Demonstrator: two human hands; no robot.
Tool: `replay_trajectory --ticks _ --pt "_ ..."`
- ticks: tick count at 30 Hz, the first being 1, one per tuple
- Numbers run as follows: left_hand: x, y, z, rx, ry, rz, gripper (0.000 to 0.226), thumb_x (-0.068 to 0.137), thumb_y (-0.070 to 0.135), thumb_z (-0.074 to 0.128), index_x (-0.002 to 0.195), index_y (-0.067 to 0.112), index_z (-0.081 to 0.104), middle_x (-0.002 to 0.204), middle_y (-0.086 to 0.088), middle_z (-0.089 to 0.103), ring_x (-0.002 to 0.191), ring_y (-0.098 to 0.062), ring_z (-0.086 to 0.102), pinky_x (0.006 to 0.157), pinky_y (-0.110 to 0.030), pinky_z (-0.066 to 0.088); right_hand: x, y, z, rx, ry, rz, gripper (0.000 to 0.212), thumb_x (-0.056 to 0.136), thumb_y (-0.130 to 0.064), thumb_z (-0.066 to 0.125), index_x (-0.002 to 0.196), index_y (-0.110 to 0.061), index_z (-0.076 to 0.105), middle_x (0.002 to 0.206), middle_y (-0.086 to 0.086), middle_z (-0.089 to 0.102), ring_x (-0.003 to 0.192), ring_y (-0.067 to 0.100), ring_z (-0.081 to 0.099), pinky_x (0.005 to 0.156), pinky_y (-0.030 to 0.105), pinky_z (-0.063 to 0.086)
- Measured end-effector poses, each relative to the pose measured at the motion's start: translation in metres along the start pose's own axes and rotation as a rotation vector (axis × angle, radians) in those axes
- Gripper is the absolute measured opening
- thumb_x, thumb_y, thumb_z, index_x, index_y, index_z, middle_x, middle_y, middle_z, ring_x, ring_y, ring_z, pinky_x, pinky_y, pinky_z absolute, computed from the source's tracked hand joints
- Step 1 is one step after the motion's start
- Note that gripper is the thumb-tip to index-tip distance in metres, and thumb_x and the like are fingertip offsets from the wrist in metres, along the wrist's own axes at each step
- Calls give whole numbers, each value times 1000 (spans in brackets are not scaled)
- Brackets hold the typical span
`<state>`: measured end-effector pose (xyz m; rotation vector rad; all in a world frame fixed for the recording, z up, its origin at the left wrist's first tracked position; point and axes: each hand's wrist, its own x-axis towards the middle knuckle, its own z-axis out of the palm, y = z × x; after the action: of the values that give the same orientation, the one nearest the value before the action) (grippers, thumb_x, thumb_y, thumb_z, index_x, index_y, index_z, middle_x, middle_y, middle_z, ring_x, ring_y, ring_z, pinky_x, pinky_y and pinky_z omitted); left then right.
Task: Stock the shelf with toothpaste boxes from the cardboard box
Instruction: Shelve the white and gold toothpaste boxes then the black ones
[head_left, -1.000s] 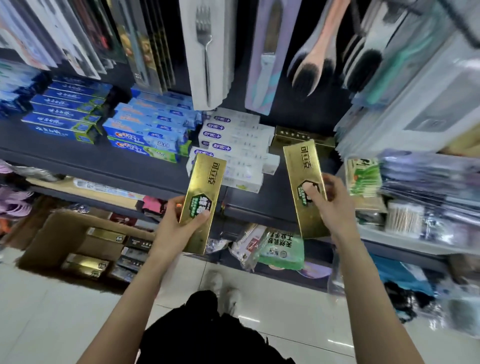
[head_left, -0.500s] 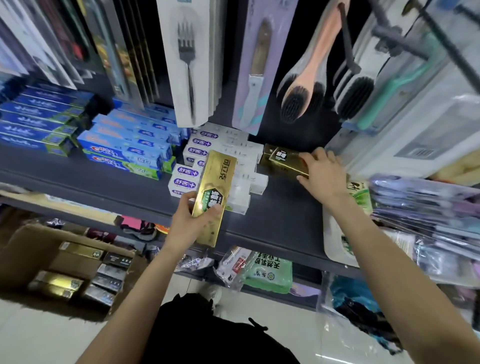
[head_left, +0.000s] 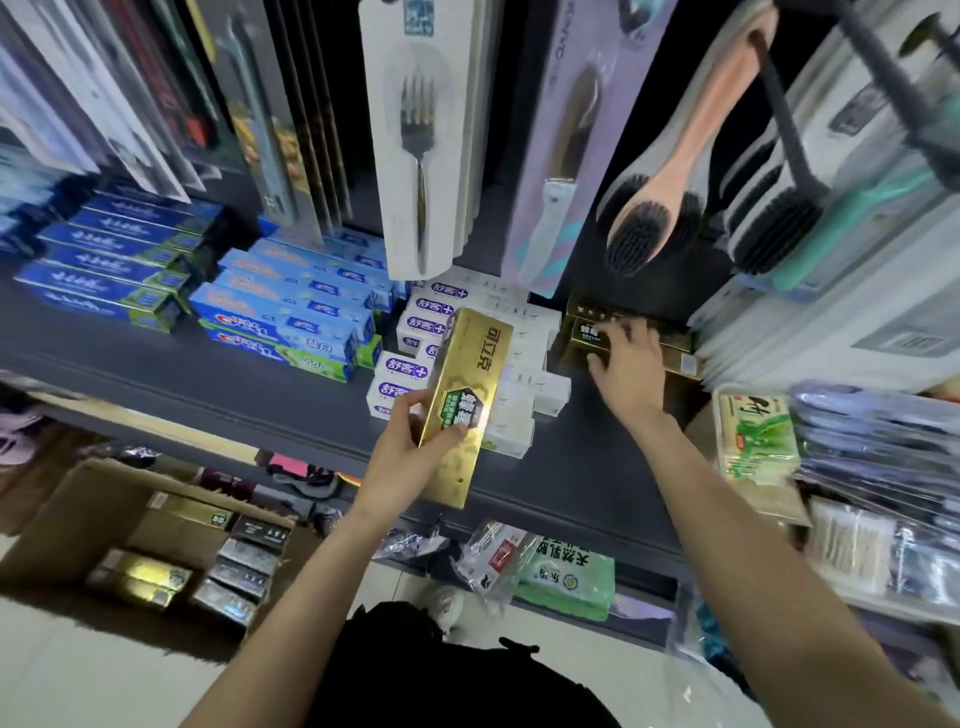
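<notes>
My left hand (head_left: 410, 447) grips a gold toothpaste box (head_left: 465, 400) by its lower part and holds it upright over the dark shelf (head_left: 234, 395). My right hand (head_left: 626, 364) lies with spread fingers on the gold boxes (head_left: 587, 325) stacked at the shelf's back right. On the floor at lower left stands the open cardboard box (head_left: 67, 514), holding several gold and dark toothpaste boxes (head_left: 150, 574).
Blue toothpaste boxes (head_left: 291, 317) and white ones (head_left: 400, 364) fill the shelf to the left of the gold stack. A packaged fork (head_left: 415, 140), knife and brushes (head_left: 644, 218) hang above. Bagged goods (head_left: 566, 577) crowd the lower shelf, and packets (head_left: 758, 436) sit at right.
My right hand carried its gold box to the back right of the shelf, laid it on the gold stack, and now rests on top. My left hand keeps its box.
</notes>
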<state>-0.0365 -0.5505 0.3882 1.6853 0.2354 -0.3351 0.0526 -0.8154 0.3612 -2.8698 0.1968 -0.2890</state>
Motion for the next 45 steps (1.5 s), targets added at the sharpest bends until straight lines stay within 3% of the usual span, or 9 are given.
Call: replay_trajectory --ticks 5,10,14,18,22,25,28,33,45 --pt "1 2 15 -5 -4 93 57 69 33 69 119 34 41 97 7 62 89 -11 61 75 -24 48 -90 -90 -43 904 -385 140 45 91 -32 58 133 -28 44 117 -8 57 101 2 57 73 3 43" --pt "-10 8 33 231 -26 339 67 67 37 72 125 45 41 118 15 58 104 -3 59 84 -34 54 -119 -101 -50 1231 -381 283 67 85 -35 63 143 -38 28 130 -12 54 103 -8 59 80 10 48" --pt "-13 11 42 329 -160 415 82 71 32 78 139 41 33 129 16 48 113 3 49 94 -24 45 -120 -79 -58 1332 -324 359 66 78 -37 66 137 -34 38 119 0 64 112 12 61 97 40 49" --pt "-5 19 42 99 -296 278 64 82 8 67 133 36 41 116 12 58 103 -7 57 78 -12 47 -126 -63 -65 1408 -242 424 53 86 -27 60 136 -27 40 116 5 67 108 19 63 79 32 56" --pt "-4 19 50 -261 -484 -71 34 98 18 41 124 37 51 116 7 62 110 -13 55 91 -31 45 -125 -55 -66 1282 -272 452 54 80 -39 65 130 -27 47 112 -2 69 109 15 62 86 30 52" --pt "4 7 58 340 -525 214 47 97 49 28 141 37 35 138 5 39 128 -10 32 107 -30 27 -122 -45 -68 1193 -268 471 52 80 -28 72 127 -27 48 112 2 68 107 19 62 96 42 50" --pt "29 -4 55 902 -204 570 53 98 46 33 145 21 35 143 -8 31 133 -24 23 111 -37 25 -111 -26 -76 615 -69 239 58 77 -26 77 128 -27 49 114 -4 63 102 16 61 92 36 49" --pt "63 -21 35 1231 -193 413 71 93 51 43 151 24 13 158 -5 7 146 -27 -3 117 -50 2 -68 13 -74 -398 244 -132 52 67 -9 77 116 -18 63 103 4 66 86 32 60 76 38 42" --pt "72 -26 19 1259 -252 417 68 94 47 43 151 28 9 160 5 1 147 -19 -5 119 -46 3 21 18 -69 -365 -234 -106 49 77 -25 72 123 -22 52 118 7 59 104 34 58 85 41 47"
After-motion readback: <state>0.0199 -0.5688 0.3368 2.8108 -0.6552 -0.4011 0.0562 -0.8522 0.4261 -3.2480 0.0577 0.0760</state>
